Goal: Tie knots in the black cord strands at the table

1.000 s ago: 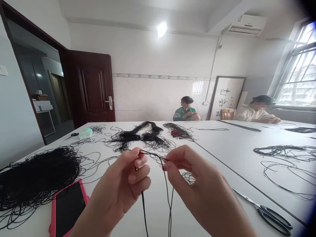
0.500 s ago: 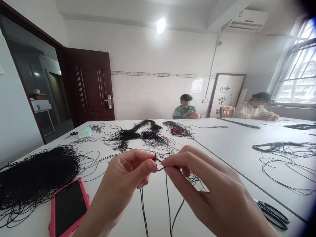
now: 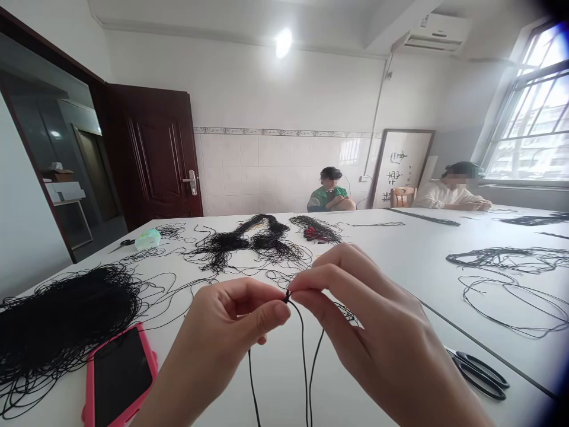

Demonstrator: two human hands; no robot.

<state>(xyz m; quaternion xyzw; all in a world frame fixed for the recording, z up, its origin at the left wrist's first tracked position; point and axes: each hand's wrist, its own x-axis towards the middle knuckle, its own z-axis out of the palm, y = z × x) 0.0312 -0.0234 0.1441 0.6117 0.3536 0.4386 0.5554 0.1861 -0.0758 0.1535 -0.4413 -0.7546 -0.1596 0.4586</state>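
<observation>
Two hands on it: my left hand and right hand pinch one thin black cord together just beyond the pink-cased phone, knot looks nearly snug to me, strands dangling, big black cord pile untouched.

Bright daylight, ceiling glare, warped edges
</observation>
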